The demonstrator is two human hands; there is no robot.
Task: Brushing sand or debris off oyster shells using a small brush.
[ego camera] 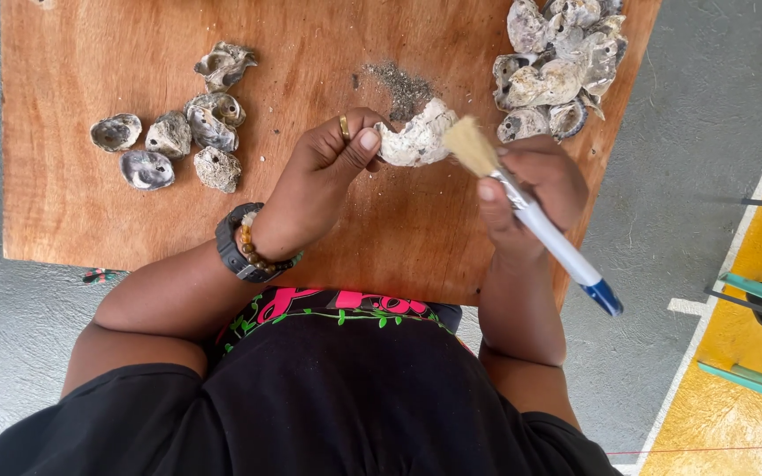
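Paintbrush (535,216) bristles point up-left toward oyster shell (416,137).

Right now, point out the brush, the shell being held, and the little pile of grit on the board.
Brush (522,207), head view, on the white handle just below the bristles.
Held shell (418,139), head view, on its pale middle.
Grit pile (403,88), head view, on the dark centre of the pile.

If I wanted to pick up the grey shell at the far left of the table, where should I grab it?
Probably by its rim. The grey shell lies hollow side up, apart from its neighbours, with bare table on its left and near sides. Come from above on that side, and pinch opposite edges with thumb and fingers.
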